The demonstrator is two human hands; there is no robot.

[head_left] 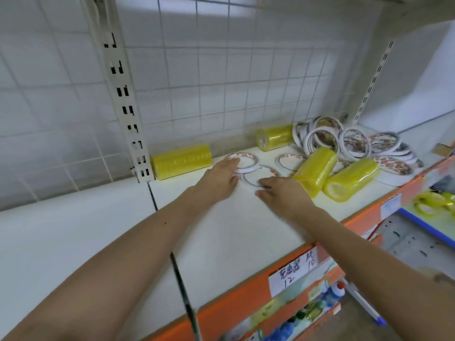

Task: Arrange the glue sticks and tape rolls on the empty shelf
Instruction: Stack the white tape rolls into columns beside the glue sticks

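On the white shelf [221, 232] lie flat white tape rolls. My left hand [220, 177] rests with straight fingers on one roll [246, 162] near the back. My right hand [280, 190] touches another flat roll [264, 172] just in front of it, fingers extended. A third flat roll [289, 161] lies to the right. Yellow tape packs lie around: one [182, 161] at the back left, one [274, 137] at the back, two [316, 169] [350, 179] at the right. A heap of white tape rolls [357, 143] fills the right end.
A wire grid panel [234, 82] backs the shelf, with a slotted upright post [128, 107] at the left. The shelf's orange front edge [246, 296] carries a handwritten price label [293, 271]. Lower shelves at the right hold more goods, including yellow tape [430, 203].
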